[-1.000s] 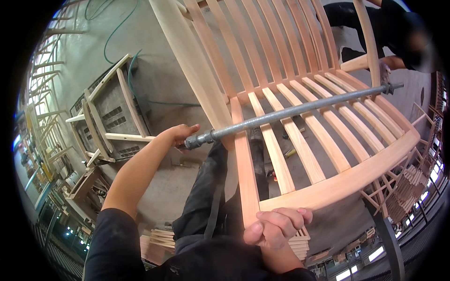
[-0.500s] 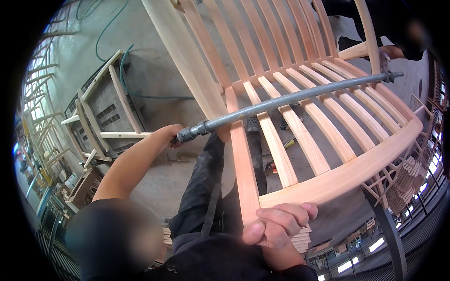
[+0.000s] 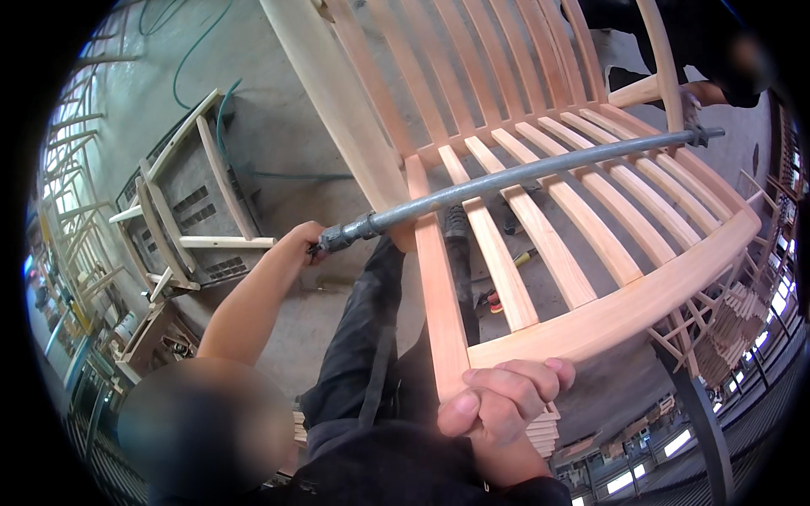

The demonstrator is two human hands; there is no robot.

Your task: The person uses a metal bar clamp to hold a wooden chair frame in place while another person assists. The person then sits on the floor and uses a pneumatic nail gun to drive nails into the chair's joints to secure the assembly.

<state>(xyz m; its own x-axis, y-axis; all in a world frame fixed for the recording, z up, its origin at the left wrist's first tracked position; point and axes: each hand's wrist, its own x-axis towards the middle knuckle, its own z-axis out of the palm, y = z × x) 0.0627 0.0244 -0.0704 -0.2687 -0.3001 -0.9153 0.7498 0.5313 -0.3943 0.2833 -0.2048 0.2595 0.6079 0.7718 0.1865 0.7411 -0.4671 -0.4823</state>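
Note:
An unfinished slatted wooden chair (image 3: pixel 582 333) fills the middle and right, its back slats stretching toward the far side. Across its seat lies a grey metal bar clamp (image 3: pixel 506 179), slanting from my left hand up to the right. My left hand (image 3: pixel 310 240) is closed round the clamp's near end, at the handle, which the fingers partly hide. At the chair's near front corner, my right hand (image 3: pixel 506 401) grips the front rail, fingers curled over its edge and thumb against the corner. A co-worker's hand (image 3: pixel 692 105) is beside the clamp's far end.
On the floor to the left, a wooden frame (image 3: pixel 173 211) rests on a dark slotted panel. A green hose (image 3: pixel 222 126) trails nearby. Beneath the seat a yellow-and-black tool (image 3: pixel 525 256) shows between slats. A grey metal post (image 3: pixel 704 438) stands at lower right, near stacked wooden parts (image 3: pixel 732 325).
My left forearm and elbow have swung a little inward to the right, while that hand stays on the clamp's end. My right hand and the chair have barely shifted.

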